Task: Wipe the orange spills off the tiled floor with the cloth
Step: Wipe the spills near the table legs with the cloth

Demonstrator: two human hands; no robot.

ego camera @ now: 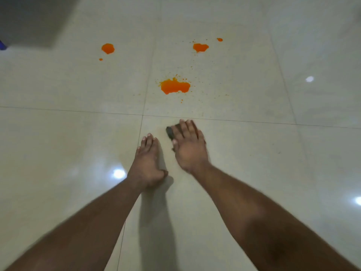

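Though flattened—cloth point(170, 131) under right hand point(189, 147)

Bare floor point(244, 153) lies open ahead to three spills point(174, 87) (a dark block point(29, 20) sits far left).

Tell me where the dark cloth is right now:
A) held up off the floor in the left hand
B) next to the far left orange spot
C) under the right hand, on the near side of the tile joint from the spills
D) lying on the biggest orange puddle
C: the dark cloth lies under the flat right hand on the pale tiled floor, short of the largest orange puddle; the left hand rests bare on the floor.
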